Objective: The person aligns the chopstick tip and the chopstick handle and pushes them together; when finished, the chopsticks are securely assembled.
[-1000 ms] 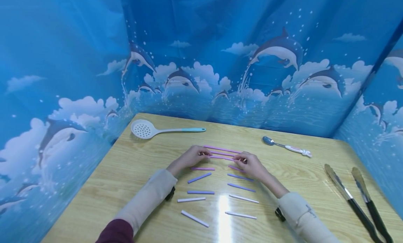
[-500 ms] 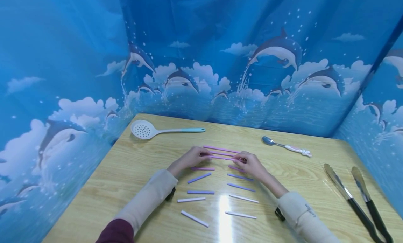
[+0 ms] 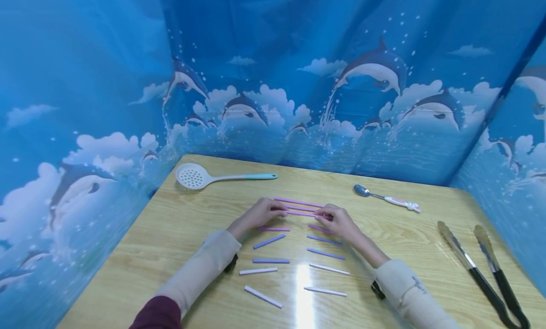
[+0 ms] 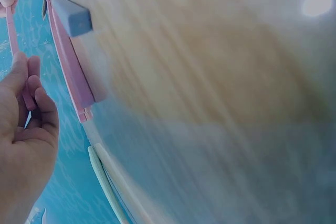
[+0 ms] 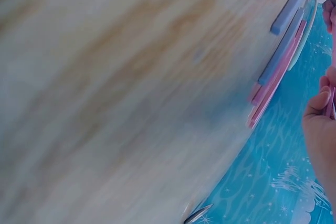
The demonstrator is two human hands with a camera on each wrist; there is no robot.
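My left hand (image 3: 261, 212) and my right hand (image 3: 340, 222) pinch a thin pink stick (image 3: 300, 214) near its two ends, so it spans the space between them. Both wrist views show this stick raised above the tabletop. Just beyond it lie two more long pink sticks (image 3: 298, 202), roughly parallel. Nearer the body, two columns of shorter sticks run toward the front: pink (image 3: 275, 229), then purple (image 3: 271, 260), then pale lilac (image 3: 263, 297). The right column, with a purple stick (image 3: 326, 253), has similar colours. My fingers hide the held stick's ends.
A perforated skimmer (image 3: 193, 176) with a turquoise handle lies at the back left. A spoon (image 3: 386, 199) with a white and pink handle lies back right, and black-handled tongs (image 3: 486, 272) at the right edge. A dolphin-printed curtain (image 3: 277, 82) hangs behind the table.
The left fingers and thumb have shifted slightly at the pink stick. Both hands stay in nearly the same place, and the sticks on the table lie as before.
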